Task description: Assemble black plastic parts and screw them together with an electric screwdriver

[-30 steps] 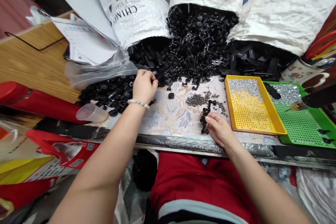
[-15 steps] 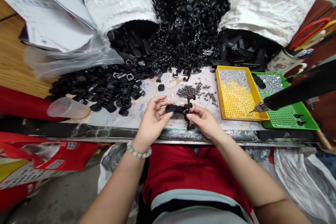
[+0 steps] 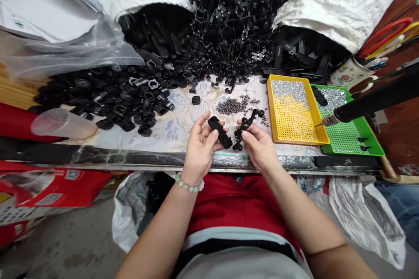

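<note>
My left hand (image 3: 200,148) is raised with its palm up, pinching a black plastic bar (image 3: 220,132) between thumb and fingers. My right hand (image 3: 259,148) grips a black moulded plastic runner (image 3: 246,128) with knobbed ends, which hangs over the cloth. The two pieces are a short gap apart. A patterned cloth (image 3: 176,135) lies beneath both hands, with a small black ring (image 3: 196,100) and a heap of small grey metal parts (image 3: 231,106) just beyond them.
White woven sacks (image 3: 337,4) spill black plastic parts (image 3: 232,22) at the back. Black rings (image 3: 121,107) are heaped at left. At right stand a yellow perforated tray (image 3: 316,115) and a green tray (image 3: 369,135), with a black metal-tipped tool (image 3: 369,100) above them.
My left hand has come back from the black heap to the runner, and the bar now sits apart from the runner. The black tool has come into view over the trays.
</note>
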Demonstrator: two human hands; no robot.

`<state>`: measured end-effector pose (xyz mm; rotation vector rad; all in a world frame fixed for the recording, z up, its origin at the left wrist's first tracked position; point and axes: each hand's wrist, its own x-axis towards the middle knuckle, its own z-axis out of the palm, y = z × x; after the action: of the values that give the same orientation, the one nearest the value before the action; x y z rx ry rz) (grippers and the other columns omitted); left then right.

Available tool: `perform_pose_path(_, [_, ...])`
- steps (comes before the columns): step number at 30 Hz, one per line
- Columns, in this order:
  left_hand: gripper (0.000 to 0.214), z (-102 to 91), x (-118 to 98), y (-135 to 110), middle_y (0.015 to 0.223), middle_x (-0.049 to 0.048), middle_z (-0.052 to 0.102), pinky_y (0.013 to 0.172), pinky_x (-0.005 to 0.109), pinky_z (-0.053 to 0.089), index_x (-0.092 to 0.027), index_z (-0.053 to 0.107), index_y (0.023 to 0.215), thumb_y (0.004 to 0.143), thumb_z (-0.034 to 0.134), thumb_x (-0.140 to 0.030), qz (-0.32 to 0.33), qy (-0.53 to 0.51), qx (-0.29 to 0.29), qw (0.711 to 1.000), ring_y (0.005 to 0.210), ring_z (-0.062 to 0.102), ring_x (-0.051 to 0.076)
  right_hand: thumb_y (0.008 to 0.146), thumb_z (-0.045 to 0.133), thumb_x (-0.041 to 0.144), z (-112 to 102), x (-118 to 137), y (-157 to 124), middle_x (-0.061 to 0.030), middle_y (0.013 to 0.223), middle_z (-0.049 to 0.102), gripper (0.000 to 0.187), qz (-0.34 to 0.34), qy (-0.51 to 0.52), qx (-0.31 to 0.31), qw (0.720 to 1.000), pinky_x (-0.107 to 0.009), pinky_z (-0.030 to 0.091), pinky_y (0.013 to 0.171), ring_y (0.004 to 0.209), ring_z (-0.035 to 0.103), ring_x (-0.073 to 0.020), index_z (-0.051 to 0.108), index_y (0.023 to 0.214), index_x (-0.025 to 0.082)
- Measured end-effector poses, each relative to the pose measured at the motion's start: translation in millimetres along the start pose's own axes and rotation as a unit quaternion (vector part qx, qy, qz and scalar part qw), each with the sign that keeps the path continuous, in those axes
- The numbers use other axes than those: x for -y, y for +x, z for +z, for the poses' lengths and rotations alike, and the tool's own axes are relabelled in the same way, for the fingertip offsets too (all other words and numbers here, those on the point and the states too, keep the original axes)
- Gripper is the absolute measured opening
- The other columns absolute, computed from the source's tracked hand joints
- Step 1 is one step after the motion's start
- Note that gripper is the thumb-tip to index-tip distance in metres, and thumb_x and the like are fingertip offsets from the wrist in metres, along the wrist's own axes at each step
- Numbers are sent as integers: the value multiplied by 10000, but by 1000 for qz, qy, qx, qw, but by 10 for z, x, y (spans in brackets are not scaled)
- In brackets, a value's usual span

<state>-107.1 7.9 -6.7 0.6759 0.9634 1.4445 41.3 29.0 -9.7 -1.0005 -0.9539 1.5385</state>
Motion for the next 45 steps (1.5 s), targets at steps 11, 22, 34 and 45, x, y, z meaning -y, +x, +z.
perform_pose_path(11, [406, 49, 18, -63, 1127, 72, 622, 816, 312, 555, -263, 466, 1209, 827, 603, -250, 71, 69, 14, 995, 994, 643, 184, 688, 719, 332, -18, -114, -35, -10, 926, 583, 186, -33, -33, -11, 999, -275, 451, 874, 878, 549, -132, 663, 831, 227])
perform_pose_path(22, [406, 122, -33, -108, 1151, 86, 621, 948, 339, 493, -213, 487, 1196, 810, 612, -200, 113, 119, 15, 986, 1077, 611, 189, 679, 712, 337, 56, -102, -59, -21, 950, 558, 201, -56, -77, -5, 995, -292, 450, 851, 900, 540, -143, 607, 798, 212])
perform_pose_path(34, [385, 115, -49, -135, 1116, 74, 633, 892, 255, 501, -177, 520, 1181, 803, 594, -170, 87, 211, 35, 973, 1036, 611, 150, 675, 696, 310, 115, -96, -56, 6, 800, 546, 159, -24, -99, -11, 995, -231, 429, 655, 716, 503, -101, 618, 757, 198])
perform_pose_path(45, [412, 126, -11, -159, 1112, 77, 631, 842, 236, 508, -181, 523, 1202, 797, 594, -197, 19, 236, 48, 970, 1009, 607, 150, 649, 710, 319, 140, -164, -39, 17, 783, 551, 188, -36, -68, -78, 994, -254, 445, 737, 756, 543, -111, 592, 723, 193])
